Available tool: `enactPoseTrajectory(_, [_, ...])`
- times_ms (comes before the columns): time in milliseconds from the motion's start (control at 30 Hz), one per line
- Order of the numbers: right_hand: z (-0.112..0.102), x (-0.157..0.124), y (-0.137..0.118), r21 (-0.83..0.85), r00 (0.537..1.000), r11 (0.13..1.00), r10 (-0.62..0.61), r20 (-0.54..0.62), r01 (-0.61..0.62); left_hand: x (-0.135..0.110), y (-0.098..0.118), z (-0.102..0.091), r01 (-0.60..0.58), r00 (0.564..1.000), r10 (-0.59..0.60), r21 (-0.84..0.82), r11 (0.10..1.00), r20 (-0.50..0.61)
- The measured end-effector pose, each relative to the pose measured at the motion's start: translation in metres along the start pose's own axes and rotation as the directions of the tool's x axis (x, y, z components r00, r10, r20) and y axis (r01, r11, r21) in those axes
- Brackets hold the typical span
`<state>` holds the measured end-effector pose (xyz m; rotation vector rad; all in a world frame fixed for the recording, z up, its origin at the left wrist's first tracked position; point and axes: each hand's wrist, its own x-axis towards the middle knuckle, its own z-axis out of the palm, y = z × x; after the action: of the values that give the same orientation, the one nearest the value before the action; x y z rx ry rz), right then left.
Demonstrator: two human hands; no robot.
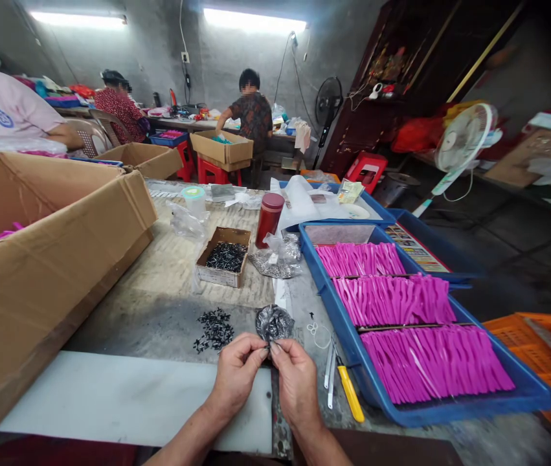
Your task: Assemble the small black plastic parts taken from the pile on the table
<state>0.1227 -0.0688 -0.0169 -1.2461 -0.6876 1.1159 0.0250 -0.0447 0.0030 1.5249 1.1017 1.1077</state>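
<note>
My left hand (236,373) and my right hand (297,383) meet at the table's near edge, fingertips pinched together on something small I cannot make out. Just beyond the fingertips lies a crumpled clear plastic bag (274,321) of small dark parts. A loose pile of small black parts (214,329) lies left of it on the table. To the right, a blue tray (348,336) holds three rows of pink plastic strips (392,299). A yellow-handled tool (350,391) and white sticks lie between my right hand and the tray.
A large open cardboard box (37,259) fills the left. A small carton of black parts (225,257), a red bottle (269,219) and plastic bags stand mid-table. Other people sit at tables behind. Fans (462,139) and an orange crate (542,330) stand to the right.
</note>
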Motion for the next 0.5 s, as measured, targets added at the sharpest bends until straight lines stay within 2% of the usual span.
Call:
enactPoseTrajectory(333, [0.0005,0.0008,0.0011,-0.129,0.999,0.991,-0.04,-0.008,0.039,0.0002,-0.004,-0.0017,0.031,1.0,-0.031,0.018,0.999,0.004])
enactPoseTrajectory(500, [0.0041,0.0004,-0.0049,-0.117,1.0,0.993,-0.014,0.008,0.015,0.0033,-0.002,-0.0078,0.059,0.998,-0.059,0.007,0.998,-0.016])
